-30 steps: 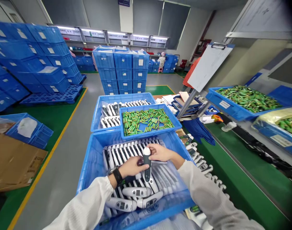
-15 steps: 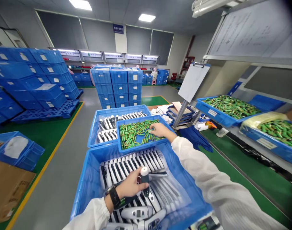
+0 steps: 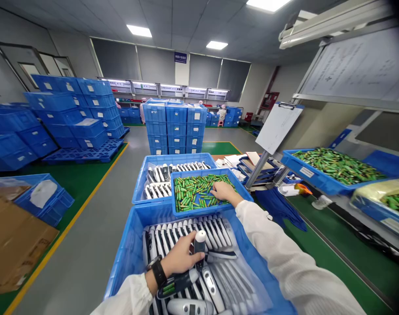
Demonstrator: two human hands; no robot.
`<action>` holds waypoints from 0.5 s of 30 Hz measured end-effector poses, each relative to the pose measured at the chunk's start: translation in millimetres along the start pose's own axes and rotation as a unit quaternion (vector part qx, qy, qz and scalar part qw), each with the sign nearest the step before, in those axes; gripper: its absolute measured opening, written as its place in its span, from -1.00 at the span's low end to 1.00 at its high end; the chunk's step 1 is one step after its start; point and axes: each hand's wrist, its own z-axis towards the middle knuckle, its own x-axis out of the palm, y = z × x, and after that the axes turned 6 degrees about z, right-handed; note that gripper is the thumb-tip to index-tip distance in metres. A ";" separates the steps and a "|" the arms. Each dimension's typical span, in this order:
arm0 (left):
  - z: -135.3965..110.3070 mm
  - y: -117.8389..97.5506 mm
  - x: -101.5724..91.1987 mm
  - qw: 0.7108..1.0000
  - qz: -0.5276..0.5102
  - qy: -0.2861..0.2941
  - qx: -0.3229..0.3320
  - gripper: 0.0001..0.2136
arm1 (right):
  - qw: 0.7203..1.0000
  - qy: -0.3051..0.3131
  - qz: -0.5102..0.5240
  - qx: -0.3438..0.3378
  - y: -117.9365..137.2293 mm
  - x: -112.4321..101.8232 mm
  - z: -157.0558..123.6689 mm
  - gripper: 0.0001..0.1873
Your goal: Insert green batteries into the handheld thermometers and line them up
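Note:
My left hand (image 3: pixel 181 256), with a black watch on its wrist, grips a white and dark handheld thermometer (image 3: pixel 199 245) upright, its white tip up. Below it, a large blue crate (image 3: pixel 123 258) holds rows of similar thermometers on clear plastic film. Under my left wrist, one thermometer (image 3: pixel 176 284) lies with its compartment uncovered and green batteries inside. My right hand (image 3: pixel 224 192) reaches into a shallow blue tray (image 3: pixel 194 213) of loose green batteries (image 3: pixel 189 188). Its fingers are bent and drawn together at the batteries; what lies between the fingertips is hidden.
Another blue crate (image 3: pixel 138 179) of thermometers stands beyond. At right, a shelf carries a blue bin (image 3: pixel 312 170) full of green batteries, near a clipboard (image 3: pixel 279 127) on a post. Stacked blue crates (image 3: pixel 176 127) stand ahead; a cardboard box (image 3: pixel 19 245) sits at left.
The view has tilted up and turned slightly left. My right-hand fingers have lowered and curled closer among the batteries. My left hand still grips the thermometer.

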 end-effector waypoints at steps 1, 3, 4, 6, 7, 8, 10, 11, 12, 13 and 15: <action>0.2 0.4 0.3 1.000 0.001 0.000 -0.001 -0.72 | 1.000 0.001 0.008 -0.007 -2.5 0.8 -0.7 -0.71; 0.7 1.4 1.3 1.000 0.002 0.002 -0.001 -0.72 | 0.999 0.012 0.030 -0.027 -8.1 1.4 -1.9 -0.71; 0.8 1.7 1.8 1.000 0.003 0.005 0.001 -0.72 | 0.998 0.022 0.043 -0.038 -10.9 1.2 -2.1 -0.71; 1.1 2.1 3.0 1.000 0.010 0.007 0.002 -0.73 | 0.996 0.042 0.063 -0.053 -15.2 0.5 -1.3 -0.67; 1.1 2.1 3.6 1.000 0.014 0.008 0.002 -0.73 | 0.995 0.050 0.070 -0.057 -16.5 0.2 -0.3 -0.66; 1.1 2.1 4.4 1.000 0.016 0.010 0.002 -0.73 | 0.994 0.059 0.076 -0.058 -17.2 0.1 1.1 -0.66; 1.0 2.4 6.2 1.000 0.019 0.012 0.004 -0.73 | 0.991 0.081 0.087 -0.058 -17.5 -0.1 4.6 -0.70; 1.0 2.7 7.3 1.000 0.019 0.011 0.006 -0.72 | 0.989 0.095 0.094 -0.059 -17.5 -0.3 6.5 -0.71; 1.0 3.2 8.3 1.000 0.018 0.009 0.006 -0.72 | 0.987 0.110 0.102 -0.063 -17.6 -0.7 8.3 -0.72; 1.2 3.8 9.2 1.000 0.017 0.004 0.005 -0.71 | 0.984 0.125 0.110 -0.068 -17.9 -1.4 9.8 -0.72; 1.9 4.8 9.9 1.000 0.011 -0.012 0.000 -0.70 | 0.978 0.145 0.122 -0.084 -18.8 -3.4 11.8 -0.75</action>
